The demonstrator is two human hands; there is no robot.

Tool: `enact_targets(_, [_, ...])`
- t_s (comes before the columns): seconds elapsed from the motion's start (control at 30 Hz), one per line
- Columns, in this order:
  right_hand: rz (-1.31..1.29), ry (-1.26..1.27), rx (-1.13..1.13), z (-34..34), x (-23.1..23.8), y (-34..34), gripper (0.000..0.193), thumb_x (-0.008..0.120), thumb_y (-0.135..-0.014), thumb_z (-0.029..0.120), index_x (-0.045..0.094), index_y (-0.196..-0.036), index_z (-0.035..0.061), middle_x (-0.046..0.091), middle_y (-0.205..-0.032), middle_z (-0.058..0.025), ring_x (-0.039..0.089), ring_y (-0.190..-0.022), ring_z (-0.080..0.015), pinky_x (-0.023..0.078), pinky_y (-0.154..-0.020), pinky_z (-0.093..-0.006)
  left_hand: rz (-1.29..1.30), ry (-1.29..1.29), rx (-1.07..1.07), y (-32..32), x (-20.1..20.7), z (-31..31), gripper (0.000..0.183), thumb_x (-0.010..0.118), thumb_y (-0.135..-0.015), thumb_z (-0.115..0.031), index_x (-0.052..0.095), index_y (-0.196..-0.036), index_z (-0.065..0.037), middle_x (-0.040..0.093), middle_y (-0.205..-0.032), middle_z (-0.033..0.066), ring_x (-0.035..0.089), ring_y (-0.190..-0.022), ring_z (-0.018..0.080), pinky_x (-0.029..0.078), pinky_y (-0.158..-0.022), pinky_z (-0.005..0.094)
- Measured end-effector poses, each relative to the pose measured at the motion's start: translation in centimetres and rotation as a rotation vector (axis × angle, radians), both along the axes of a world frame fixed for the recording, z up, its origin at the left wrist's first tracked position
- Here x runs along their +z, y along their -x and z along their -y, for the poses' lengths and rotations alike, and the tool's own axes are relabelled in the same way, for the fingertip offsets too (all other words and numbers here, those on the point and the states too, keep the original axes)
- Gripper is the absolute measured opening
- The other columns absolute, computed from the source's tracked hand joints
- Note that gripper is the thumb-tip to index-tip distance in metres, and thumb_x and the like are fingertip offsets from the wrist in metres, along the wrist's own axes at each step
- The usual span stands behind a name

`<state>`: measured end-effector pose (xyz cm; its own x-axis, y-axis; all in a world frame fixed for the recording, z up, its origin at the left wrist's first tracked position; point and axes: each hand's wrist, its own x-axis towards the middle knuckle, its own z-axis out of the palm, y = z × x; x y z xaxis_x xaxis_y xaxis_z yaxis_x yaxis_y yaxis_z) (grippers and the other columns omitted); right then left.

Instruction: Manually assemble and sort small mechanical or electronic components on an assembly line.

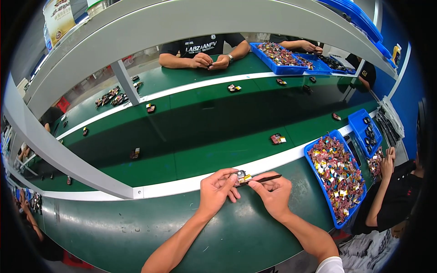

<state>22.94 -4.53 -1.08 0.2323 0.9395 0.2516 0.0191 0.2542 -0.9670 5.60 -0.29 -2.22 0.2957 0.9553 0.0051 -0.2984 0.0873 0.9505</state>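
Near the front edge of the green belt, my left hand (213, 193) pinches a small electronic unit (241, 174) with a dark casing and pale and yellow parts. My right hand (276, 194) is closed around a thin, dark, stick-like tool (269, 178), whose kind I cannot make out. The tool's left end is at the unit, where fingers partly hide the contact. Both hands are above the green worktop (150, 223), close to the white rail.
A blue tray (320, 185) heaped with small red, white and yellow parts stands to my right. Behind it is another blue tray (356, 119) with black pieces. Several units lie along the green belt (191, 166). A grey frame post (68, 157) rises at left. Co-workers sit across and beside me.
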Motion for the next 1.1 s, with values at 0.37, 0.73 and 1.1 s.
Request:
enact_targets(0.37, [0.110, -0.031, 0.009, 0.1, 0.3, -0.5, 0.013, 0.080, -0.084, -0.001, 0.072, -0.094, -0.0018, 0.065, -0.069, 0.0024, 0.040, -0.050, 0.0026, 0.028, -0.046, -0.0175, 0.010, 0.006, 0.010, 0.0, 0.0, 0.1, 0.026, 0.062, -0.101, -0.008, 0.064, -0.119, 0.009, 0.069, -0.086, 0.0143, 0.067, -0.059, 0.0168, 0.054, -0.049, 0.0256])
enact_targets(0.73, [0.364, -0.190, -0.036, -0.1, 0.3, -0.6, 0.009, 0.082, -0.077, -0.001, 0.075, -0.082, -0.0015, 0.074, -0.076, -0.0030, 0.042, -0.043, -0.0026, 0.032, -0.044, -0.0234, 0.009, 0.009, 0.014, 0.0, -0.2, 0.0, 0.025, 0.062, -0.100, -0.009, 0.065, -0.117, 0.010, 0.069, -0.082, 0.0130, 0.066, -0.057, 0.0163, 0.053, -0.047, 0.0252])
enact_targets(1.1, [0.541, -0.364, -0.022, -0.2, 0.4, -0.8, 0.011, 0.082, -0.075, 0.001, 0.076, -0.080, 0.0084, 0.075, -0.072, -0.0004, 0.046, -0.040, -0.0093, 0.035, -0.044, -0.0255, -0.064, -0.012, -0.062, 0.0, 0.1, -0.1, 0.026, 0.065, -0.097, -0.004, 0.065, -0.119, 0.009, 0.070, -0.076, 0.0126, 0.066, -0.057, 0.0154, 0.053, -0.048, 0.0255])
